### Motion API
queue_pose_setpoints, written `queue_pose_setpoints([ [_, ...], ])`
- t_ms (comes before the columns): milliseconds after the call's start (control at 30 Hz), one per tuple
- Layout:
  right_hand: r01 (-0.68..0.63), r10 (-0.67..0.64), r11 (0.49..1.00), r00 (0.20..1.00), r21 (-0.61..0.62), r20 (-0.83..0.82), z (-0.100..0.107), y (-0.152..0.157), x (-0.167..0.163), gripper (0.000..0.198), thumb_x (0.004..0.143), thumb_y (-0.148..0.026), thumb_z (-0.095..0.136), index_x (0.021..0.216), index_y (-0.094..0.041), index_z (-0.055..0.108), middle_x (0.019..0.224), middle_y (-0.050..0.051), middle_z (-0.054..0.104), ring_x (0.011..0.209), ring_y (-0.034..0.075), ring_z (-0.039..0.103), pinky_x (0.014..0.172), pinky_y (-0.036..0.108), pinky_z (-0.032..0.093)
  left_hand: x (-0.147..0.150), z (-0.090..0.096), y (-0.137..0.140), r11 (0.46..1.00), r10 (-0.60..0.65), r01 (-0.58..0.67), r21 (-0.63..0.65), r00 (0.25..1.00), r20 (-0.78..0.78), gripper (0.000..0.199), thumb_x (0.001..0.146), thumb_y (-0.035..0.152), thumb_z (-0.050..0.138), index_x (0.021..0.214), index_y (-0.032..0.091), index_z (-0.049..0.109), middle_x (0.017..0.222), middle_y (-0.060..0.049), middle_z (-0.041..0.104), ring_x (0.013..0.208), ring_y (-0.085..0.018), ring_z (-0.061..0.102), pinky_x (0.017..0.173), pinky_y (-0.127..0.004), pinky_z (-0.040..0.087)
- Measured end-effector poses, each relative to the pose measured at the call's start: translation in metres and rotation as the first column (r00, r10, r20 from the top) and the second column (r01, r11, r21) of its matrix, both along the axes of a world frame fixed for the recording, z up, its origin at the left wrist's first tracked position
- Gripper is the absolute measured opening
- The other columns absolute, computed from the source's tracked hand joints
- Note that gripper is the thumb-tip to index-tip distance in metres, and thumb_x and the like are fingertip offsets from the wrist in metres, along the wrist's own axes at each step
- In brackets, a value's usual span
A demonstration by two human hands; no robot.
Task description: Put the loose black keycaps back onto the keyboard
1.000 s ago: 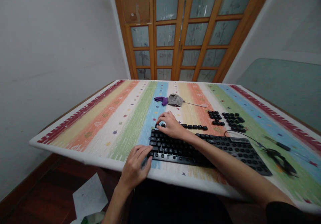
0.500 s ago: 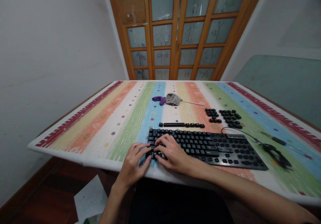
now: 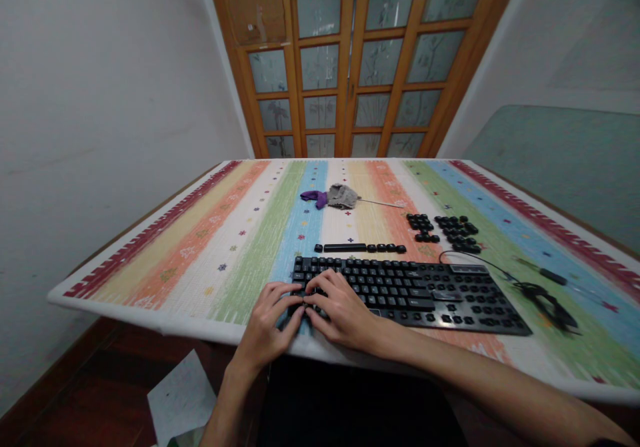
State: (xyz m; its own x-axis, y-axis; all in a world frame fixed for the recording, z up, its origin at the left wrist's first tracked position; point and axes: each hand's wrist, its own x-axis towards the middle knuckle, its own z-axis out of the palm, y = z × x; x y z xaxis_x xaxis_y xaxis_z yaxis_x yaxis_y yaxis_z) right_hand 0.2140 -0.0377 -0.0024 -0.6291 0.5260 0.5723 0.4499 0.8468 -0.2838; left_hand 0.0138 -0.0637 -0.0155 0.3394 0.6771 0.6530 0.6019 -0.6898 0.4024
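A black keyboard (image 3: 385,287) lies near the table's front edge, with keycaps on its left and middle part and bare key stems on its right part. My left hand (image 3: 270,317) is at its lower left corner, thumb and fingers bent inward in a pinch. My right hand (image 3: 345,310) meets it there from the right, its fingers curled over the lower left keys. Both hands' fingertips close around a dark keycap at that corner, mostly hidden by the fingers. Behind the keyboard lies a row of loose keycaps (image 3: 387,248) with a long space bar (image 3: 345,247).
Loose keycaps (image 3: 456,232) lie in groups behind the keyboard's right side. A coiled black cable (image 3: 547,307) and a screwdriver (image 3: 553,276) lie at right. Farther back are a grey and purple cloth (image 3: 341,197) and a thin metal rod (image 3: 383,203). A striped cloth covers the table (image 3: 200,253).
My fingertips have drawn slightly closer together at the keyboard's lower left corner. The view has shifted a little; the keyboard and loose keycaps stay in place on the table.
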Motion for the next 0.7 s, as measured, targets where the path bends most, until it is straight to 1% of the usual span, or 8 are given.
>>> queue_pose_setpoints([
  [133,-0.02,0.02,1.0,1.0,-0.016,-0.006,0.0012,0.0013,0.0021,0.013,0.093,-0.016,0.058,0.094,-0.016,0.07,0.106,0.011,0.063,0.1,0.024,0.05,0.087,0.041,0.046,-0.0007,-0.0015,-0.0005,1.0,0.0,0.0,-0.014,1.0,0.007,0.013,0.092,0.016,0.06,0.099,0.021,0.069,0.111,-0.009,0.068,0.105,-0.023,0.061,0.092,-0.041,0.052],
  [367,0.005,-0.009,0.996,0.999,-0.094,-0.046,-0.0025,0.0031,0.0037,0.011,0.093,-0.025,0.063,0.098,-0.017,0.068,0.107,0.011,0.063,0.104,0.025,0.051,0.09,0.043,0.047,-0.002,-0.0039,-0.0011,0.999,-0.007,0.008,-0.037,1.0,0.014,0.014,0.093,0.014,0.058,0.102,0.02,0.066,0.113,-0.009,0.068,0.106,-0.023,0.06,0.092,-0.043,0.051],
  [533,0.015,-0.016,0.998,1.0,-0.068,-0.02,-0.0045,0.0025,0.003,0.013,0.096,-0.025,0.059,0.1,-0.016,0.067,0.108,0.011,0.063,0.104,0.024,0.051,0.089,0.043,0.047,-0.0028,-0.0044,-0.0014,0.998,-0.014,0.014,-0.062,1.0,0.002,0.017,0.091,0.015,0.06,0.107,0.021,0.065,0.116,-0.01,0.066,0.109,-0.024,0.06,0.094,-0.044,0.051],
  [700,0.005,-0.004,1.0,1.0,-0.03,0.017,-0.0052,0.0026,0.0029,0.014,0.097,-0.024,0.057,0.102,-0.015,0.067,0.107,0.012,0.063,0.103,0.024,0.051,0.089,0.042,0.046,-0.0033,-0.0054,-0.0015,0.998,-0.015,0.015,-0.06,1.0,0.002,0.014,0.092,0.016,0.06,0.104,0.02,0.065,0.114,-0.01,0.067,0.108,-0.024,0.06,0.094,-0.044,0.051],
])
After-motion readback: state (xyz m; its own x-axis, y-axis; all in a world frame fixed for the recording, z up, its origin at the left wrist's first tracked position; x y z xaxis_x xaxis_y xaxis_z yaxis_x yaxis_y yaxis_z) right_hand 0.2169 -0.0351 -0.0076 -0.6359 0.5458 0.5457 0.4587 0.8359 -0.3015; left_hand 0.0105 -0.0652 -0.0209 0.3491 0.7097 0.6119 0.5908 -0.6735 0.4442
